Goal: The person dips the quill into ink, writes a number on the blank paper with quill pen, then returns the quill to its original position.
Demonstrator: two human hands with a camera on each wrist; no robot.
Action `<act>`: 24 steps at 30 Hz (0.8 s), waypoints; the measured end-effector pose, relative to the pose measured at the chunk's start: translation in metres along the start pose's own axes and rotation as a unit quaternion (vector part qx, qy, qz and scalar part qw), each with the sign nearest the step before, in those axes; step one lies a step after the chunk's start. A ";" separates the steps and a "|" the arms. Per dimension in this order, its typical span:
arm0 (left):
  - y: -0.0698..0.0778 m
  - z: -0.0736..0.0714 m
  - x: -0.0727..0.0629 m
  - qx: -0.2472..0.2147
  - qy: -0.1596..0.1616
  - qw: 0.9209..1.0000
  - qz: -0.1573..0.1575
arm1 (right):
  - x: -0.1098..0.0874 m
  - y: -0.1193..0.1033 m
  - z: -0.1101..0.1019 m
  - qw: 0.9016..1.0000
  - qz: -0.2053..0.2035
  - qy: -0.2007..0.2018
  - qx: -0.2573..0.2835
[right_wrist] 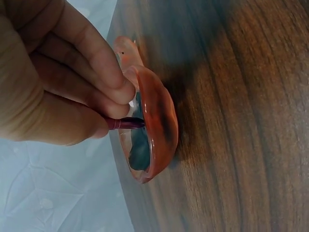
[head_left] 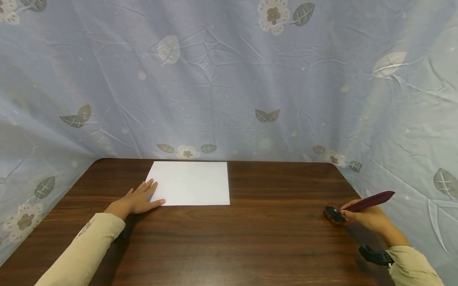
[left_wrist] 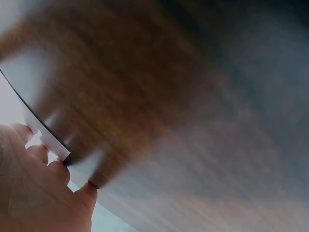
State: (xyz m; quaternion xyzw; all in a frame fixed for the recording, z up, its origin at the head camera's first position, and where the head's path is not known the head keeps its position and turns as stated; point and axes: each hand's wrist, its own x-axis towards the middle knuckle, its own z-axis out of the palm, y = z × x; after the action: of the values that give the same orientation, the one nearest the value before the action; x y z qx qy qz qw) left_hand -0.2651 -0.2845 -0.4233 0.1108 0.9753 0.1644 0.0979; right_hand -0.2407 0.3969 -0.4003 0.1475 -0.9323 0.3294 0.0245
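A blank white sheet of paper [head_left: 191, 184] lies flat near the table's far edge, left of the middle. On its left edge rests my left hand [head_left: 137, 198], fingers spread and straight, the thumb at the near-left corner. Far to the right, my right hand [head_left: 370, 218] pinches a dark red, feather-shaped quill pen [head_left: 375, 200] that leans to the upper right. Below those fingertips sits a small translucent orange dish [right_wrist: 161, 121] with dark ink [right_wrist: 140, 152] inside. The right wrist view has the pen's tip [right_wrist: 135, 123] inside the dish's rim, at the ink.
A dark brown wooden table [head_left: 250, 242] spreads under both hands. Pale blue floral cloth [head_left: 229, 79] hangs behind it and along both sides. On the right wrist is a black strap [head_left: 375, 255].
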 end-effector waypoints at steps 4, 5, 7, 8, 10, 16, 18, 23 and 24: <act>0.002 -0.001 -0.001 0.006 -0.003 1.000 0.001 | 0.000 -0.002 0.001 1.000 0.009 0.003 0.003; 0.002 0.000 0.000 0.009 -0.003 1.000 0.000 | 0.000 -0.002 0.001 1.000 0.008 0.003 0.003; 0.002 0.000 0.000 0.013 -0.003 1.000 0.000 | 0.000 -0.002 0.000 1.000 0.009 0.001 0.009; 0.002 0.000 0.000 0.014 -0.003 1.000 0.000 | 0.001 -0.002 0.000 1.000 0.005 -0.003 0.015; 0.001 0.000 0.000 0.014 -0.002 1.000 0.000 | 0.001 -0.002 0.000 1.000 0.003 -0.005 0.024; 0.000 0.001 0.001 0.013 -0.003 1.000 0.000 | 0.000 -0.002 0.000 1.000 0.010 0.001 0.015; 0.001 0.001 0.001 0.013 -0.004 1.000 0.000 | 0.000 -0.002 0.000 1.000 0.008 0.000 0.011; 0.001 0.000 0.000 0.015 -0.007 1.000 -0.002 | 0.000 -0.005 0.003 0.999 -0.006 0.031 -0.005; 0.001 0.000 0.000 0.016 -0.007 1.000 -0.002 | 0.000 -0.006 0.003 0.999 -0.007 0.039 -0.010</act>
State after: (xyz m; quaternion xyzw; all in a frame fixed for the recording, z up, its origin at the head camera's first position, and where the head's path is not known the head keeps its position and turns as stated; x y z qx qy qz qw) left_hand -0.2650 -0.2838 -0.4227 0.1113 0.9773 0.1478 0.1034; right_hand -0.2387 0.3907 -0.3991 0.1410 -0.9329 0.3251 0.0643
